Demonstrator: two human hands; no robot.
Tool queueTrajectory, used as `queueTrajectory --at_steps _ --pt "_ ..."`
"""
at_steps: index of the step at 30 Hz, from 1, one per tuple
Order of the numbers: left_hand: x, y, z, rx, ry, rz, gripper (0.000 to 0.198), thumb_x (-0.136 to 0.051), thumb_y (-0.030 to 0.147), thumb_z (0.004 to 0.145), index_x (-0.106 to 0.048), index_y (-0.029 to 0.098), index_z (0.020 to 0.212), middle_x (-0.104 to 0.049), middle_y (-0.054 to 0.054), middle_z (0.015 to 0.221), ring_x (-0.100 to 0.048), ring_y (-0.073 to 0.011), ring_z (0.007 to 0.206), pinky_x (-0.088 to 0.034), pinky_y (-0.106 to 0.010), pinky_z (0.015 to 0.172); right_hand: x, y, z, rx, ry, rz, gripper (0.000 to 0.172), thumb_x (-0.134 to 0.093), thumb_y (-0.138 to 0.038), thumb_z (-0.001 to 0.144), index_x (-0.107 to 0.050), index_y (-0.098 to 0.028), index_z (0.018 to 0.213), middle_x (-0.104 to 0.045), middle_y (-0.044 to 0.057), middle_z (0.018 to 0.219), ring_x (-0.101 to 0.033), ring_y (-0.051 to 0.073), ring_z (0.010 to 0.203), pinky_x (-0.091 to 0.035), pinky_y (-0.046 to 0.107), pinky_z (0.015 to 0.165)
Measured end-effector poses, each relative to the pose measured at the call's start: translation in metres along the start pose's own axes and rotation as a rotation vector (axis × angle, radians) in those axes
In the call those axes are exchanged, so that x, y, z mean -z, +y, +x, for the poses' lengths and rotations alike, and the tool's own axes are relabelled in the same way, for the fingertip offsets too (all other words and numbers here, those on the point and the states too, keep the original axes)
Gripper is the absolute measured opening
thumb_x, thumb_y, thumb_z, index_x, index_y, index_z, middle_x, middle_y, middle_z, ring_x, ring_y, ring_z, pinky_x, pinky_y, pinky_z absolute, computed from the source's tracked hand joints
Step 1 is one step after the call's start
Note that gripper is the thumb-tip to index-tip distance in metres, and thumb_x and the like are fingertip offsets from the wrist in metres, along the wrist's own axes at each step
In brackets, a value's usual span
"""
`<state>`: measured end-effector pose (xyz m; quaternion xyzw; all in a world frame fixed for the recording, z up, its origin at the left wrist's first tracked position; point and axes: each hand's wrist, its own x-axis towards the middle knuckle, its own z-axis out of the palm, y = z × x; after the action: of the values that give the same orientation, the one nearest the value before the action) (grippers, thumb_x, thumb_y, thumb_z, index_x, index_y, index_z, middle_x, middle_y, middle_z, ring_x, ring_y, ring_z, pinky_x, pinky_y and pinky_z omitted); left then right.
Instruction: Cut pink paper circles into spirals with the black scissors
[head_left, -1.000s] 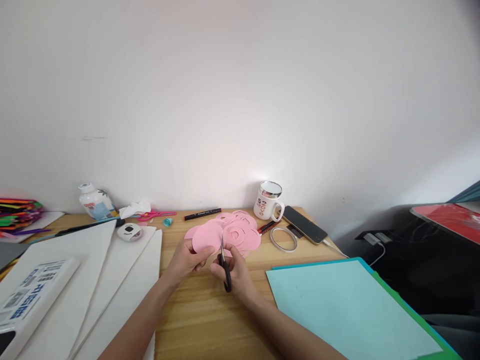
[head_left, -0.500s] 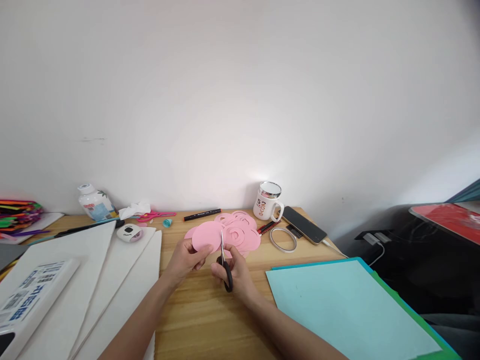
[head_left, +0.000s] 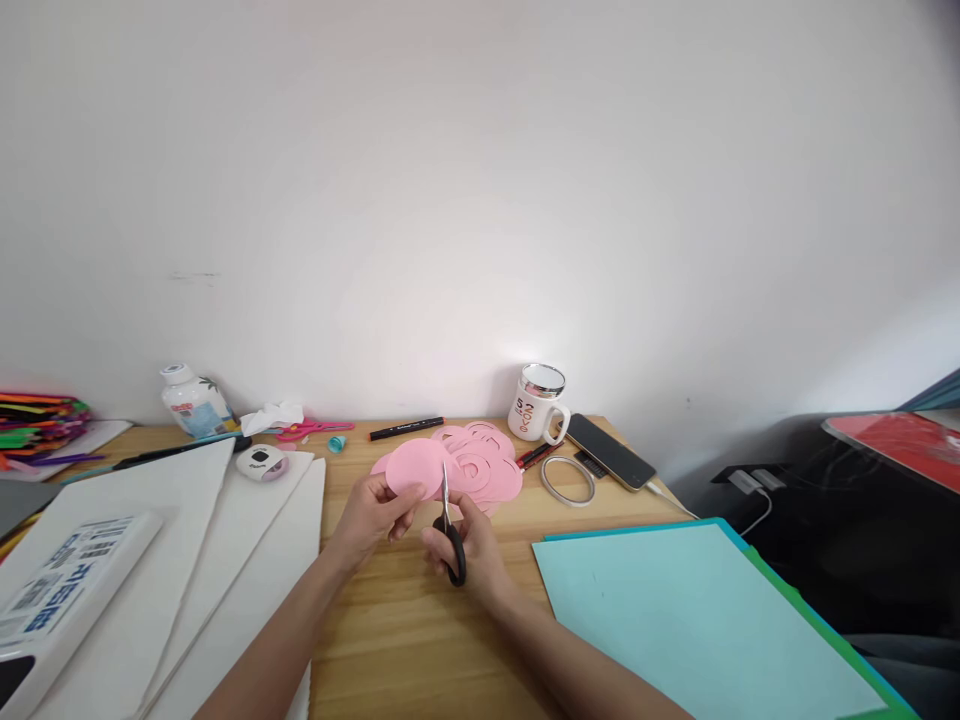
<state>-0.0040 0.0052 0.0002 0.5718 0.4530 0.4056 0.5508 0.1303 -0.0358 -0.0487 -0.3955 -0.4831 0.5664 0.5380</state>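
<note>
My left hand point(head_left: 377, 520) pinches a round pink paper disc point(head_left: 415, 466) by its lower edge, thumb on top. Black-handled scissors point(head_left: 453, 552) are gripped in my right hand point(head_left: 476, 550), with the blades pointing away from me at the disc's right edge. Whether the blades are cutting into the paper is too fine to tell. Behind and to the right of the disc lies a pile of pink paper circles and rings point(head_left: 487, 470), partly covered by the disc and my fingers.
White sheets point(head_left: 277, 560) and a white box point(head_left: 67, 590) lie left; light-blue sheets point(head_left: 675, 610) lie right. Along the back are a bottle point(head_left: 196, 402), pink scissors point(head_left: 311, 428), a black marker point(head_left: 406, 429), a mug point(head_left: 536, 405), a silvery ring point(head_left: 568, 481) and a phone point(head_left: 609, 450).
Both hands keep their grips on the disc and the scissors. The disc's outline looks slightly turned or tilted against the blades. The whole view has shifted a little.
</note>
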Motion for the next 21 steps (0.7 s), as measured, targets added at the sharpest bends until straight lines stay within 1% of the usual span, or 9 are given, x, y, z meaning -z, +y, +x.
queueTrajectory --at_steps 2,6,10,17,21 --pt "0.0017 -0.0027 0.0007 -0.009 0.001 0.038 0.037 -0.066 0.043 0.065 -0.05 0.015 0.049 -0.045 0.005 0.036 -0.034 -0.0046 0.033 -0.024 -0.018 0.033 0.0 0.0004 0.0002 -0.005 0.002 0.01 0.05 -0.072 -0.042 0.065 -0.043 -0.02 0.1 -0.05 -0.009 0.046 -0.04 0.009 0.039 -0.03 0.019 0.04" --pt "0.0047 -0.0067 0.0016 -0.027 -0.033 0.096 0.04 -0.066 0.042 0.066 -0.045 0.016 0.044 -0.041 0.006 0.035 -0.032 -0.0043 0.034 -0.023 -0.018 0.035 0.0031 0.0002 0.0024 0.005 0.006 0.032 0.053 -0.076 -0.038 0.061 -0.044 -0.021 0.099 -0.049 -0.009 0.055 -0.04 0.009 0.046 -0.029 0.019 0.043" --pt "0.0045 -0.0062 0.0016 -0.033 -0.036 0.104 0.038 -0.065 0.043 0.067 -0.047 0.016 0.047 -0.04 0.007 0.036 -0.032 -0.0046 0.034 -0.023 -0.018 0.035 0.0058 -0.0011 0.0038 0.001 0.005 0.027 0.052 -0.077 -0.036 0.061 -0.045 -0.02 0.099 -0.049 -0.007 0.061 -0.039 0.008 0.05 -0.029 0.02 0.046" --pt "0.0045 -0.0081 0.0029 -0.04 -0.027 0.084 0.035 -0.065 0.044 0.067 -0.049 0.016 0.052 -0.041 0.007 0.038 -0.032 -0.005 0.034 -0.023 -0.018 0.035 0.0041 -0.0035 0.0032 0.013 0.01 0.033 0.051 -0.075 -0.042 0.061 -0.045 -0.021 0.097 -0.043 -0.01 0.053 -0.033 0.008 0.045 -0.024 0.019 0.041" --pt "0.0056 -0.0085 0.0033 -0.046 -0.048 0.087 0.035 -0.064 0.043 0.067 -0.048 0.016 0.052 -0.041 0.007 0.036 -0.032 -0.0051 0.034 -0.024 -0.019 0.036 0.0041 -0.0014 0.0035 0.006 0.021 0.021 0.05 -0.073 -0.041 0.064 -0.043 -0.021 0.098 -0.047 -0.009 0.052 -0.037 0.009 0.043 -0.028 0.019 0.04"
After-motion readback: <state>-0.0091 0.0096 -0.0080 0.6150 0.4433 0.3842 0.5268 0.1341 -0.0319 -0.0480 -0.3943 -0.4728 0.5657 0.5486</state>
